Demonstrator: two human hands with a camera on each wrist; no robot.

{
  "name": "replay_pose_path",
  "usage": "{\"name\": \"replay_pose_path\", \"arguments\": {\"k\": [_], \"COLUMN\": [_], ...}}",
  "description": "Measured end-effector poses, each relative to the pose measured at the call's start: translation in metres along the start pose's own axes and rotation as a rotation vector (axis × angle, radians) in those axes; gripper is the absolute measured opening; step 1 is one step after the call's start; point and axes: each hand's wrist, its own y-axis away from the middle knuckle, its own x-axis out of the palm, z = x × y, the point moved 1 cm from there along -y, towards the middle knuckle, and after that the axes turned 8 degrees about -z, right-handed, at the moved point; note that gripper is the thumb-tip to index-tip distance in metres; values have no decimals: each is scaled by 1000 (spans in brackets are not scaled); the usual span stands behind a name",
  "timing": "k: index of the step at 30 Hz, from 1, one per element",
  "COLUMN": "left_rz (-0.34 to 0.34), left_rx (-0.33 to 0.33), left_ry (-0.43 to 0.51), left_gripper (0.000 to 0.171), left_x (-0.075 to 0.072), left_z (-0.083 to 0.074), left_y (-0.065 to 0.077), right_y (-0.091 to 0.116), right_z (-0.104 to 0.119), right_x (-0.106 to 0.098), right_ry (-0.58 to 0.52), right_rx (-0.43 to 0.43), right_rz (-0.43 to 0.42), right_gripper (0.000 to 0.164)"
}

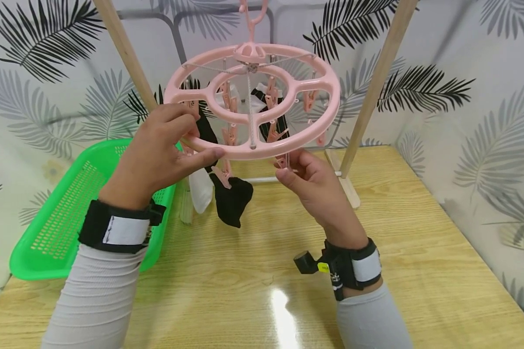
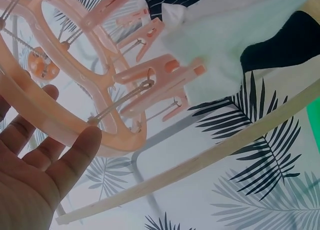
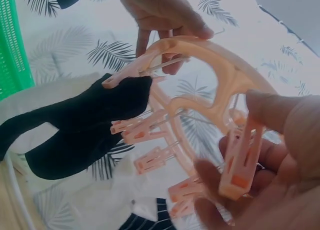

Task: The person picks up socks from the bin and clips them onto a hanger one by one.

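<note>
A pink round clip hanger (image 1: 298, 146) hangs at mid-height, tilted toward me. My left hand (image 1: 155, 145) grips its rim at the front left, thumb along the outer edge; the left wrist view shows the same hand (image 2: 37, 165) on the ring. At the front right my right hand (image 1: 320, 186) holds a pink clothespin (image 3: 240, 162) that dangles from the rim, with no cloth visible in it. A black sock (image 1: 232, 199) hangs from another clothespin (image 1: 222, 177). Beside it hangs a white sock (image 1: 201, 189), and a black-and-white striped piece (image 3: 150, 217) is clipped farther back.
A green basket (image 1: 70, 213) stands on the wooden table (image 1: 244, 281) at the left, partly behind my left forearm. Two wooden posts (image 1: 377, 87) flank the hanger, with a pale bar (image 1: 262, 180) low between them. Leaf-patterned cloth (image 1: 476, 121) covers the back and sides.
</note>
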Motion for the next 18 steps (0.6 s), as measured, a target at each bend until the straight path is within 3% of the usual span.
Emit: {"name": "replay_pose_path", "arguments": {"k": [2, 5, 12, 14, 18], "left_rz": [-2, -1, -13, -15, -17], "left_rx": [0, -7, -15, -16, -25], "left_ry": [-4, -14, -41, -46, -54], "left_gripper": [43, 44, 46, 46, 46], "left_x": [0, 0, 4, 5, 6], "left_z": [0, 1, 4, 4, 5], "left_y": [0, 2, 5, 6, 7], "right_y": [1, 2, 2, 2, 0], "right_z": [3, 5, 3, 2, 0], "right_x": [-1, -1, 4, 5, 5], "right_ry": [77, 92, -44, -63, -201], "right_rx": [-10, -22, -17, 2, 60], "right_rz": [-24, -64, -110, -119, -143], "right_gripper": [21, 18, 21, 24, 25]}}
